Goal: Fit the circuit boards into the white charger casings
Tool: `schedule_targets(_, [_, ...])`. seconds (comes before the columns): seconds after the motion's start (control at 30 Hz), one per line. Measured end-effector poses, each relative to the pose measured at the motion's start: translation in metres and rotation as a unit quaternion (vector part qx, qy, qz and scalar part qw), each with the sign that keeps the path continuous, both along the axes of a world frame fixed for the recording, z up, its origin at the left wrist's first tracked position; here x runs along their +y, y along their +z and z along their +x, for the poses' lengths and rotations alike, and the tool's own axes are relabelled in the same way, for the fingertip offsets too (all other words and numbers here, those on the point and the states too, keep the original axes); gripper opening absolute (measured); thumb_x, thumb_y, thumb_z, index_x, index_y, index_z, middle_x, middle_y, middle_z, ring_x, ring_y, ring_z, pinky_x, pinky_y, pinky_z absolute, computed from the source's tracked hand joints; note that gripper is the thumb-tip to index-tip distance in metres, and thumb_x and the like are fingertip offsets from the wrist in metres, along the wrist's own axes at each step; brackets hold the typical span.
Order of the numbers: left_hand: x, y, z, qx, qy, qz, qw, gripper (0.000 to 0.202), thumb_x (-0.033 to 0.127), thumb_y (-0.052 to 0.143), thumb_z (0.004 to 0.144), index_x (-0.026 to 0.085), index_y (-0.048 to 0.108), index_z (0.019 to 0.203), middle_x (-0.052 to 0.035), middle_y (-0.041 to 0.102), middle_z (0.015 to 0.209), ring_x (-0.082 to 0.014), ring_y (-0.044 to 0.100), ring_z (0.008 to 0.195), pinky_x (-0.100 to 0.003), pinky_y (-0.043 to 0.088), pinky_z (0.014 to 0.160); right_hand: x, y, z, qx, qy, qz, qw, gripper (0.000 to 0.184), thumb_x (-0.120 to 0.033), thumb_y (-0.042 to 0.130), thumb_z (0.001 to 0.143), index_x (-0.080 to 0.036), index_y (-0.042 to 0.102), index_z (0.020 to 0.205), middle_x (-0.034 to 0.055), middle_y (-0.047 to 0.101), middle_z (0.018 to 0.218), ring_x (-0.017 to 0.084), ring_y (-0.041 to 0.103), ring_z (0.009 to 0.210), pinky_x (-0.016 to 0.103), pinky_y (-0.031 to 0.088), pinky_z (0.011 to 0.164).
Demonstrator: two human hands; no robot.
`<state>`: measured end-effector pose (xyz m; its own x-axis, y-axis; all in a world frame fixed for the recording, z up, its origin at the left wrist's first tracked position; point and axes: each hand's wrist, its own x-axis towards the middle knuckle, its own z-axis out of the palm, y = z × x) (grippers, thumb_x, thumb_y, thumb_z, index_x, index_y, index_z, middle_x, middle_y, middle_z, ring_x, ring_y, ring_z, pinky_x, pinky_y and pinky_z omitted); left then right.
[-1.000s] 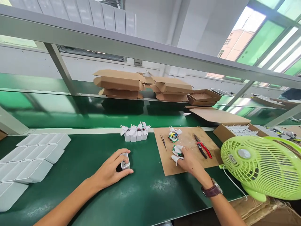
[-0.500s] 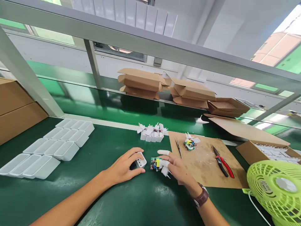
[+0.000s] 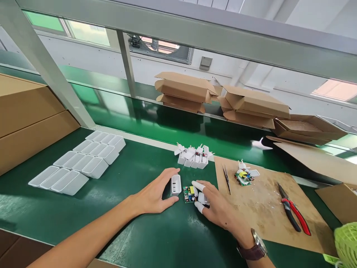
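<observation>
A white charger housing (image 3: 175, 185) with dark slots sits in the curve of my left hand (image 3: 156, 191). The index finger is at its upper end and the thumb is near its lower end; the other fingers are partly hidden behind it. My right hand (image 3: 213, 204), with white covers on some fingertips, pinches a small green circuit board (image 3: 189, 194) carrying a yellow part. A white plug piece (image 3: 203, 199) at the board's right side lies between thumb and index finger. The board faces the housing, a small gap apart.
Rows of white housings (image 3: 83, 160) lie at left, and a cluster of plug assemblies (image 3: 194, 156) stands behind. On the brown board (image 3: 251, 208) are tweezers (image 3: 227, 178), another circuit board (image 3: 244, 178) and red-black pliers (image 3: 294, 212). A green fan (image 3: 347, 242) stands at right.
The camera view has shifted, so the bench appears moved. The housing at my left hand has turned, its slotted face now more upright. The circuit board stays in my right hand, whose thumb shows more.
</observation>
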<state>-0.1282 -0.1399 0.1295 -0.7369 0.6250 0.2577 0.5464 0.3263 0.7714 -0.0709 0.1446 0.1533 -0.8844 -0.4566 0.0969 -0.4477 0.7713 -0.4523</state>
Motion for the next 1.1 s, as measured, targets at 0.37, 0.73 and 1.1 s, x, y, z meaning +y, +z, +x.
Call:
schedule_targets(0.37, [-0.002,-0.004,-0.003,0.001,0.045,0.034,0.998,0.082,0.02,0.068,0.09,0.031,0.023,0.159,-0.0118,0.056,0.141,-0.0276,0.061,0.127,-0.049,0.051,0.111,-0.012,-0.003,0.001,0.186,-0.048,-0.102,0.976,0.054,-0.015,0.06,0.094,-0.023,0.045,0.145,0.0137,0.065,0.124,0.03,0.064,0.118,0.051,0.063,0.096])
schedule_targets(0.73, [-0.007,0.006,0.0,-0.07,0.04,-0.07,0.994,0.077,0.041,0.086,0.081,0.028,0.047,0.147,-0.0087,0.068,0.122,-0.0221,0.067,0.09,-0.039,0.06,0.079,-0.027,0.004,0.006,0.221,-0.089,-0.21,0.948,0.056,-0.013,0.062,0.094,-0.024,0.047,0.146,0.0114,0.064,0.124,0.027,0.063,0.118,0.045,0.061,0.1])
schedule_targets(1.1, [0.002,0.001,0.003,0.154,-0.005,0.035,0.987,0.07,0.02,0.064,0.099,0.029,0.033,0.162,-0.0147,0.06,0.136,-0.027,0.061,0.125,-0.044,0.056,0.105,-0.043,0.0,0.019,0.257,-0.005,-0.13,0.958,0.069,-0.004,0.057,0.088,-0.016,0.042,0.154,0.0166,0.066,0.133,0.031,0.059,0.129,0.051,0.06,0.102])
